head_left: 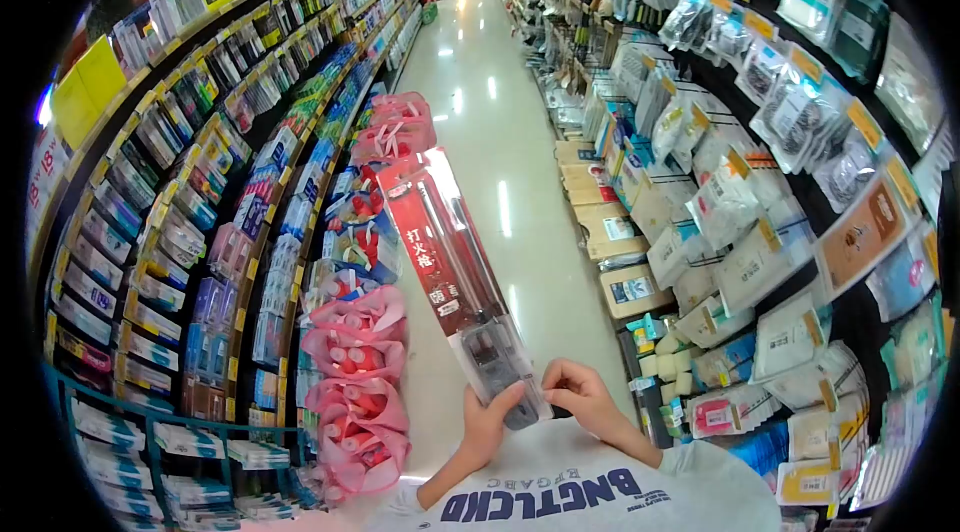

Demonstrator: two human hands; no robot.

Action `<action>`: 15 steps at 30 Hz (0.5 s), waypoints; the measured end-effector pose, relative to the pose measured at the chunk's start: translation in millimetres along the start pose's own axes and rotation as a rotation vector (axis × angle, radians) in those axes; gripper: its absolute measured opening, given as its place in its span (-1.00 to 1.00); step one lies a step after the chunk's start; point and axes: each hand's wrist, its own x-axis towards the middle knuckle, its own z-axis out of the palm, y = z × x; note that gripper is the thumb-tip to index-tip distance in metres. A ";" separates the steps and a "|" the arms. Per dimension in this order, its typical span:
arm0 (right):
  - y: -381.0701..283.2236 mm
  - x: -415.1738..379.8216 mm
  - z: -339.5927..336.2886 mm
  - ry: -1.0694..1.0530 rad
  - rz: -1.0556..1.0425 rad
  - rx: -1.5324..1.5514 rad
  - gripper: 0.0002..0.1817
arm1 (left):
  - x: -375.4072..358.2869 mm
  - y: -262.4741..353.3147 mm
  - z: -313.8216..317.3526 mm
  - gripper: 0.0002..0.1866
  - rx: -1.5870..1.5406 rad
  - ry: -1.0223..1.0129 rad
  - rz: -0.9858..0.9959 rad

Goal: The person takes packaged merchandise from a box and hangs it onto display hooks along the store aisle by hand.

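Observation:
A long gas lighter in a red-and-clear blister pack (pixel 455 282) is held tilted in front of my chest, its printed red card facing up. The lighter's dark grey handle shows at the near end and its thin metal rod runs toward the far end. My left hand (pixel 488 424) is closed around the near left corner, with the thumb lying on the plastic front. At the right edge near the bottom, my right hand (pixel 585 397) has its thumb and index finger pinched together on the pack's rim. The fingers beneath the pack are hidden.
A shiny aisle floor (pixel 480 82) runs ahead between shelves. Boxed toothbrushes and toothpaste fill the left shelves (pixel 215 182). Pink bags of red-capped bottles (pixel 355 357) stand along the left floor edge. Packaged goods (pixel 740 202) hang on hooks to the right, above cutting boards (pixel 600 222).

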 end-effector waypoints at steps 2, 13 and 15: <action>0.2 25.6 -5.7 -0.035 0.004 0.003 -0.91 | 20.4 3.5 -1.9 -0.76 -0.021 0.061 0.020; -50.5 178.4 -104.1 -0.215 -0.107 -0.255 -0.91 | 190.7 24.2 56.9 -0.62 -0.115 0.248 0.185; -59.6 201.8 -128.8 -0.183 -0.116 -0.263 -0.90 | 226.8 22.9 75.9 -0.61 -0.120 0.250 0.241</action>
